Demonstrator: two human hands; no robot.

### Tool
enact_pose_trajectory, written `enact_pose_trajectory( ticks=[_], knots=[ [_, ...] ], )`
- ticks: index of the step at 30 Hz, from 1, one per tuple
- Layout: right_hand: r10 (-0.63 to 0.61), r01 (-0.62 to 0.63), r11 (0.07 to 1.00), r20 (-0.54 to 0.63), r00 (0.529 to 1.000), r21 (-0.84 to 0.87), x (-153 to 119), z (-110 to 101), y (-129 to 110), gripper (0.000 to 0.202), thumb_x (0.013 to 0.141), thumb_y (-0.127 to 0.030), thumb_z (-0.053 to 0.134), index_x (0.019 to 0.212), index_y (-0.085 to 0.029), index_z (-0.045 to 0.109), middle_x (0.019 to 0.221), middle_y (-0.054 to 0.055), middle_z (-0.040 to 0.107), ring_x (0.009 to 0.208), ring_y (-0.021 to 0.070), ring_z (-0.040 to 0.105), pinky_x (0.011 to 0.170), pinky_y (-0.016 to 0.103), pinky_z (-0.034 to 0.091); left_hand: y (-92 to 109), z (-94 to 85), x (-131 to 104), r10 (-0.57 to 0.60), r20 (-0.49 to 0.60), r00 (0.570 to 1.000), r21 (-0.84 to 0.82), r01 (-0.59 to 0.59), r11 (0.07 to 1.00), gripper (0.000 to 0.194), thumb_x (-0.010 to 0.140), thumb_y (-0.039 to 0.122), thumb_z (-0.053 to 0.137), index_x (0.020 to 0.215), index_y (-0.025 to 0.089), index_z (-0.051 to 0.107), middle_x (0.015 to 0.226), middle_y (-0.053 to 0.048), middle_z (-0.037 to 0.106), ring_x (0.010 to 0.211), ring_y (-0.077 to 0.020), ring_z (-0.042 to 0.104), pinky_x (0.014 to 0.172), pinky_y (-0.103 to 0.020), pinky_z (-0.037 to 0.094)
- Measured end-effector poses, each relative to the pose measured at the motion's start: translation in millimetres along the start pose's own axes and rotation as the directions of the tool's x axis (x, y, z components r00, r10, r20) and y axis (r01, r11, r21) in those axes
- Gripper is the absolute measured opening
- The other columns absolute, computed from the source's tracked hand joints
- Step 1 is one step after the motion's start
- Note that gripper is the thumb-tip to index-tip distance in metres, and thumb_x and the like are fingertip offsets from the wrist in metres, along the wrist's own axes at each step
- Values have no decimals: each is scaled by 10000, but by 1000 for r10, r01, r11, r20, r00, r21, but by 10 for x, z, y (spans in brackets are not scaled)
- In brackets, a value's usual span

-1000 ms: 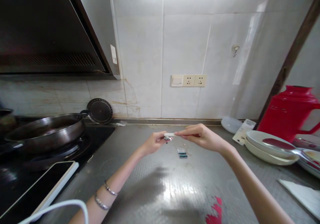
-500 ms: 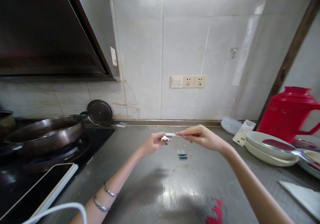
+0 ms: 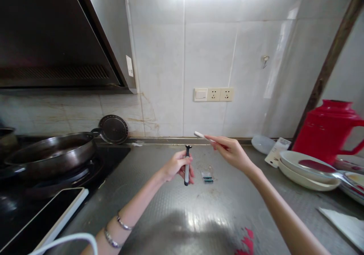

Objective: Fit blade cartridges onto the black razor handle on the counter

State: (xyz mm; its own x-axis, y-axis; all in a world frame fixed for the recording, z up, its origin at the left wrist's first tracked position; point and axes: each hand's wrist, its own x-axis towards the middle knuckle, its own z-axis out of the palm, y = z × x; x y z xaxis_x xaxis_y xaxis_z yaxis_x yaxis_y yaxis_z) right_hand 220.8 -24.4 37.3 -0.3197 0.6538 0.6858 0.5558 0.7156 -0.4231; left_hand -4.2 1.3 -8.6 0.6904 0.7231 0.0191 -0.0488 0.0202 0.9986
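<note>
My left hand (image 3: 176, 167) is closed around a razor handle (image 3: 187, 169), grey with black ends and a small dark forked head at the top. The handle stands nearly upright above the counter. To its right, my right hand (image 3: 227, 148) pinches a slim white stick (image 3: 201, 135), whose free end points up and left, apart from the razor handle. Its exact kind is not clear, as the fingers hide part of it. A small clear case with teal-and-dark strips (image 3: 207, 177) lies on the counter just below and between the hands.
On the left, a steel pan (image 3: 54, 156) sits on the black stove, with a phone-like slab (image 3: 54, 221) and white cable (image 3: 71, 236) in front. At right stand stacked plates (image 3: 308, 171) and a red thermos (image 3: 327, 129). A red patch (image 3: 248, 241) marks the metal counter (image 3: 159, 217).
My hands have moved apart. The razor handle has turned from pointing away to nearly upright, and the white stick has lifted off it and tilted up to the left.
</note>
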Motion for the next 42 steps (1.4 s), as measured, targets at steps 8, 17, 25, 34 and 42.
enact_pose_trajectory(
  ticks=[8,17,25,34,42],
  knots=[
    [-18,21,994,23,1000,-111,2,141,83,351,906,-294,390,1194,-220,575,855,64,625,732,145,556,656,241,420,116,212,-50,-140,-77,987,-283,112,952,128,813,257,468,786,152,400,543,-40,625,429,-188,616,428,-294,501],
    [-60,59,998,107,992,14,-12,246,9,320,877,-335,450,1065,-191,666,810,65,678,675,141,579,607,233,425,162,301,-94,-124,-127,984,-365,70,928,189,841,218,468,692,108,503,509,-8,585,395,-134,572,426,-262,486],
    [3,0,999,88,996,-34,-19,277,82,298,863,-351,481,1040,-219,681,843,58,693,691,142,602,608,224,427,151,338,-106,-189,-99,977,-343,145,928,264,846,220,455,629,86,525,510,-38,590,422,-140,590,469,-268,500],
    [19,-13,999,133,991,-48,-26,290,185,297,869,-354,480,1072,-238,664,819,48,675,699,139,588,615,223,416,86,327,-59,-202,-104,974,-315,160,936,215,813,239,516,650,99,502,524,-11,579,436,-148,600,475,-289,508],
    [-90,97,992,86,992,-80,-1,312,211,297,877,-345,477,1053,-214,677,696,51,658,638,138,543,618,244,388,96,336,-59,-214,-130,968,-297,168,940,181,828,200,456,675,106,476,519,-6,562,428,-155,601,457,-287,506]
  ],
)
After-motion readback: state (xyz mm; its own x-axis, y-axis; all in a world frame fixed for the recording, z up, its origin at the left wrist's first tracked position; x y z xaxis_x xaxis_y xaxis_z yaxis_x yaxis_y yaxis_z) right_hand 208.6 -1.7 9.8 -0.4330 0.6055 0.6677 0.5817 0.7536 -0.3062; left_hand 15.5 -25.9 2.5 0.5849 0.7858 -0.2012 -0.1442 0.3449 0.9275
